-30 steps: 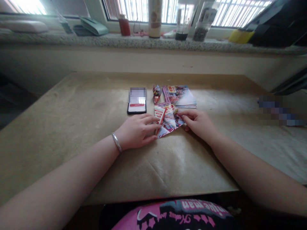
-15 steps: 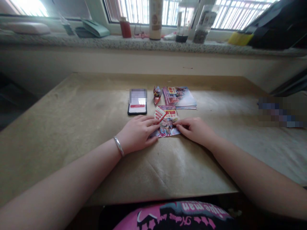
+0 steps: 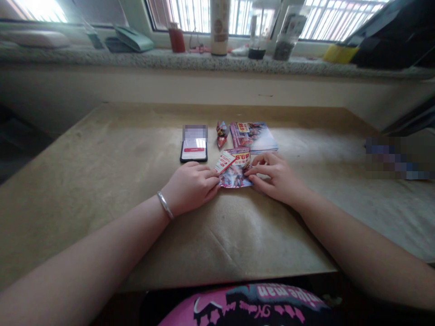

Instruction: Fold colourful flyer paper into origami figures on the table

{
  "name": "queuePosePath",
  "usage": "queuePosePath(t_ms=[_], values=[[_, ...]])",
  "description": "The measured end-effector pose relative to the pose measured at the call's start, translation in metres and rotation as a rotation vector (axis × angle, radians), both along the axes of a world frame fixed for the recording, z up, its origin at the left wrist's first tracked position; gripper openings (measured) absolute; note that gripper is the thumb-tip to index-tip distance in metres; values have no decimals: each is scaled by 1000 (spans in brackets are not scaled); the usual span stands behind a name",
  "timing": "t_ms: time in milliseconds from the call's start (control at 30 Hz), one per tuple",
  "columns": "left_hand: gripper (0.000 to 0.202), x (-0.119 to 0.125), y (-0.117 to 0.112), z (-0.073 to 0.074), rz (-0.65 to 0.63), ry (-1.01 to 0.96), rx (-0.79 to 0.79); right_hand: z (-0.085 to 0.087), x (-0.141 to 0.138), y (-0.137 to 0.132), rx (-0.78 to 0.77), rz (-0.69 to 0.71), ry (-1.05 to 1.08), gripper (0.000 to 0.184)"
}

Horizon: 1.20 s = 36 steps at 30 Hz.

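A colourful printed flyer (image 3: pixel 237 174) lies on the table in front of me, its upper left corner folded over so a white and red patch shows. My left hand (image 3: pixel 195 186), with a silver bangle at the wrist, grips the flyer's left edge, fingers closed together and thumb hidden. At its right edge, my right hand (image 3: pixel 273 176) pinches the paper between thumb and fingers. Just beyond are a small folded paper piece (image 3: pixel 222 135) and a stack of similar flyers (image 3: pixel 260 137). A phone (image 3: pixel 194 144) with its screen lit lies beyond my left hand.
The table (image 3: pixel 102 181) has a tan cover. Along the stone windowsill (image 3: pixel 200 61) stand a red container (image 3: pixel 176 38), a tall bottle (image 3: pixel 219 27), clear containers and a yellow object (image 3: pixel 340 53). A blurred-out item (image 3: pixel 394 158) lies at the far right.
My left hand has drawn back slightly left and its fingers have closed together at the flyer's edge. My right hand's fingers have lifted and curled. The flyer has shifted slightly away from me.
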<state>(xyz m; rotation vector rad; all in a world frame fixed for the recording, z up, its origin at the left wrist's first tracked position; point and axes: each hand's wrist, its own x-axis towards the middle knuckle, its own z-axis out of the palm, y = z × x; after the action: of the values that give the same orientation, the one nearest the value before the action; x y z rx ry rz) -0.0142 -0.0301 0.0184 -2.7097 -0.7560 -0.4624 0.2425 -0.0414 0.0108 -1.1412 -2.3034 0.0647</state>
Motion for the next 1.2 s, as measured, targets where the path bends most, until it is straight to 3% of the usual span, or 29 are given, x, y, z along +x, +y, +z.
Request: queuePosePath(t_ms=[100, 267, 633, 800, 1033, 1200], values=[[26, 0, 0, 0, 24, -34, 28, 1, 3, 1, 27, 15, -24, 20], [26, -2, 4, -4, 62, -75, -33, -1, 5, 3, -10, 163, -47, 31], [25, -3, 6, -5, -21, -38, -150, 0, 3, 4, -220, 279, -24, 21], [25, -3, 5, -10, -25, -56, -216, 3, 4, 1, -318, 121, 24, 23], [26, 1, 3, -6, -56, -3, -256, 3, 11, 2, -605, -80, 138, 30], [33, 0, 2, -4, -42, -26, -274, -1, 12, 6, -630, -222, 100, 25]])
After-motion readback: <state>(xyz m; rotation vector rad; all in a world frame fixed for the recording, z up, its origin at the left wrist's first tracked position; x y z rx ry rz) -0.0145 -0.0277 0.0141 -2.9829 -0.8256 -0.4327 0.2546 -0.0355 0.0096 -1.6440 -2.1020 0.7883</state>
